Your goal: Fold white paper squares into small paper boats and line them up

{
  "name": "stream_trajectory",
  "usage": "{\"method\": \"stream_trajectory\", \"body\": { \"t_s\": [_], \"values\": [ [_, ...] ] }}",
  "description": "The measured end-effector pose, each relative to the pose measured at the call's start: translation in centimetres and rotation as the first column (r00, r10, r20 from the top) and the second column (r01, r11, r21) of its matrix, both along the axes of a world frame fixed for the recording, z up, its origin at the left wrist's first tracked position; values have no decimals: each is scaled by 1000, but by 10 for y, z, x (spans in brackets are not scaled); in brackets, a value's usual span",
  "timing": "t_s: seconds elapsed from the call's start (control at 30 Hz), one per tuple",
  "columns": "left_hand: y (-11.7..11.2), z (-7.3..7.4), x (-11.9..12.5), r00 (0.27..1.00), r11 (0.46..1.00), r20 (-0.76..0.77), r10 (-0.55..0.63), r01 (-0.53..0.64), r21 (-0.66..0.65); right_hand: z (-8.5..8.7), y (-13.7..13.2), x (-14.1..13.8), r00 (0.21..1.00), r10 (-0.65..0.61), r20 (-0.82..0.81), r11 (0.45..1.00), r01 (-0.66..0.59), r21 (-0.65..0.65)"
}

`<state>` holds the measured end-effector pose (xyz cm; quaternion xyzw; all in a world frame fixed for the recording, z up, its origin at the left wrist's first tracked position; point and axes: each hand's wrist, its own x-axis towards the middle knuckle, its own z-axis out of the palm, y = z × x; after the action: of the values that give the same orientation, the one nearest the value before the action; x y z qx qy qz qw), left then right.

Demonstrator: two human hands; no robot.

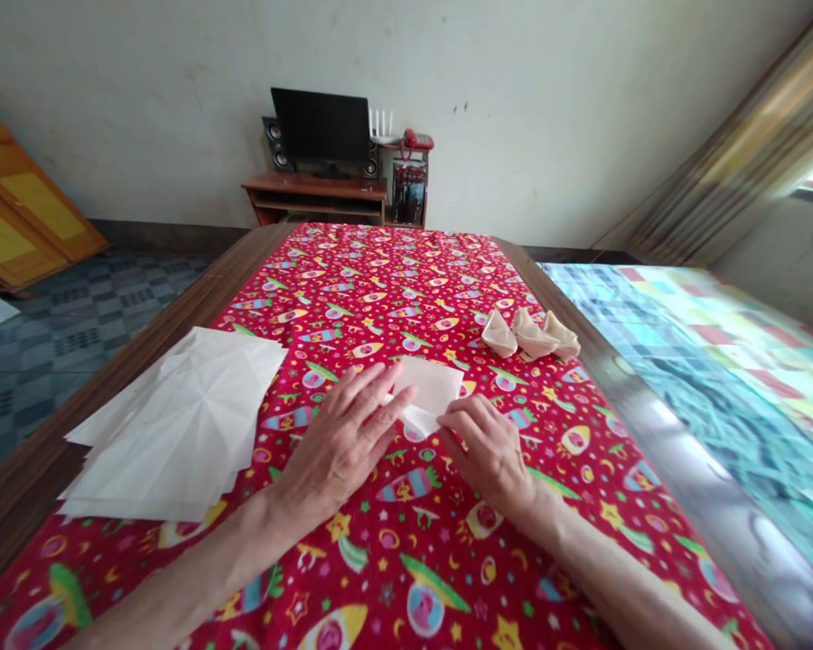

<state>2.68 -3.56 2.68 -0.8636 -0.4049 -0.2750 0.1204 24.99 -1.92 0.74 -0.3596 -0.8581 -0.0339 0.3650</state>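
Observation:
A small folded white paper (430, 390) lies on the red patterned tablecloth (393, 298) in front of me. My left hand (339, 442) rests flat on the paper's left part, fingers stretched out and pressing down. My right hand (488, 447) is curled at the paper's lower right edge, its fingertips pinching a fold. A loose stack of creased white sheets (176, 424) lies to the left of my left hand. Three folded beige paper shapes (532, 334) sit together beyond my right hand, toward the table's right side.
The wooden table (196, 302) shows a bare rim on both sides of the cloth. A low desk (315, 194) with a monitor (320, 131), speakers and a red phone (416, 140) stands at the far wall. A patterned mat (705, 361) lies right; a curtain (738, 153) hangs above.

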Motion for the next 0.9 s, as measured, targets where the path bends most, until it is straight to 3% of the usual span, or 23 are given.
{"method": "stream_trajectory", "body": {
  "t_s": [0.13,0.33,0.5,0.6,0.73,0.9],
  "values": [
    [-4,-17,8,995,986,12,-98,99,-134,-13,-9,-4,987,80,136,994,-70,-79],
    [-10,-30,9,987,931,63,-149,161,-327,-17,-12,4,981,161,108,964,-133,-231],
    [-8,-38,13,969,903,240,-50,147,-404,-17,-14,9,994,109,2,895,-97,-434],
    [-6,-41,15,958,880,286,37,104,-464,-17,-14,9,999,38,-14,874,-40,-485],
    [-3,-38,19,958,858,249,145,3,-513,-17,-16,9,998,29,47,921,-9,-389],
    [2,-32,22,956,852,216,200,-61,-520,-15,-28,9,934,193,300,975,-148,-166]
  ]
}}
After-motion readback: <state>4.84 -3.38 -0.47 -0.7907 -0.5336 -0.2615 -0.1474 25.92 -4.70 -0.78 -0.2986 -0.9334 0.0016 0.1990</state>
